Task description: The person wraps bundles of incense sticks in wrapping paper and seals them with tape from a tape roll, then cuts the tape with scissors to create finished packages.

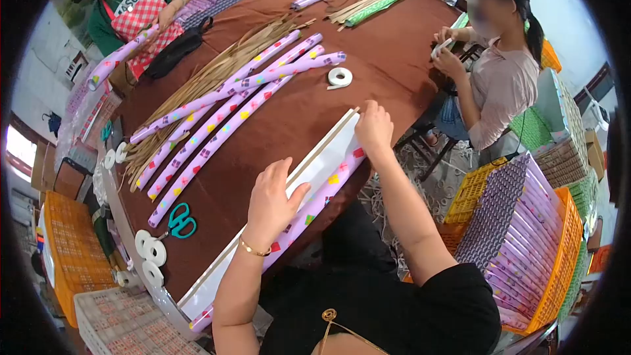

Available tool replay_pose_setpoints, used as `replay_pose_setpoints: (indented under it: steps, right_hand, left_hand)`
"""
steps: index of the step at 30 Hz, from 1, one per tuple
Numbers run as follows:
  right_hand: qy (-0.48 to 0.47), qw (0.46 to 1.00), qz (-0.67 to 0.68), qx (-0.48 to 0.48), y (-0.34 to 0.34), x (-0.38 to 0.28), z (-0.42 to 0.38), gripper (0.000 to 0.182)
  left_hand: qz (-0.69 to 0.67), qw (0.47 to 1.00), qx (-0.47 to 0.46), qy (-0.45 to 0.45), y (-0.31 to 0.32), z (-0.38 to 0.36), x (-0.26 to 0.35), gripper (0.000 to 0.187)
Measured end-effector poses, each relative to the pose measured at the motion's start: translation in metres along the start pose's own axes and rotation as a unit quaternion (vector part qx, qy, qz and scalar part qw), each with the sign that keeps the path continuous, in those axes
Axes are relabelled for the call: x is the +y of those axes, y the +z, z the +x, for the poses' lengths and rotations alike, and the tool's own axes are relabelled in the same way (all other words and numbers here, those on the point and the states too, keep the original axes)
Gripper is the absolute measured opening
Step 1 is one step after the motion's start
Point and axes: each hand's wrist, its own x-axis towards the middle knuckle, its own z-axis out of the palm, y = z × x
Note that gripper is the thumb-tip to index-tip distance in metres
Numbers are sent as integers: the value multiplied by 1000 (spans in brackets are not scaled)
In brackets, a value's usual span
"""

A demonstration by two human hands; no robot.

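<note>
A partly unrolled sheet of purple patterned wrapping paper (322,198) lies along the table edge in front of me, its white inner side (314,172) facing up. Along its far edge runs a thin brown strip (328,142). My left hand (273,200) rests on the paper near the middle, fingers extended and thumb apart. At the far right end my right hand (374,130) has its fingers curled over the paper and the strip's end; its fingertips are partly hidden. Beyond lie several purple paper rolls (217,133) beside a bundle of dry brown strips (230,66).
White tape (340,77) lies mid-table; teal scissors (181,221) and more tape rolls (151,250) are near the left edge. One person (138,10) holds a roll at far left; another (499,59) handles tape at right. An orange crate (564,223) of rolls stands lower right.
</note>
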Motion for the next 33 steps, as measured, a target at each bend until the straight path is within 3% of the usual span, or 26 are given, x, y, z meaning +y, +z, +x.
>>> replay_pose_setpoints:
  steps: [2,13,25,33]
  right_hand:
    - [-1,1000,-2,-2,-2,0,-1,23]
    - [1,999,14,-41,-9,-5,-4,23]
    - [65,988,-30,-136,-11,-6,16,38]
    - [100,973,85,-189,-9,5,31,45]
  left_hand:
    - [-15,999,-19,-30,1,-2,0,54]
    - [-25,999,-8,-22,11,-15,-14,53]
    - [-22,999,24,-17,11,-21,-21,52]
    - [-21,999,28,-20,8,-19,-19,51]
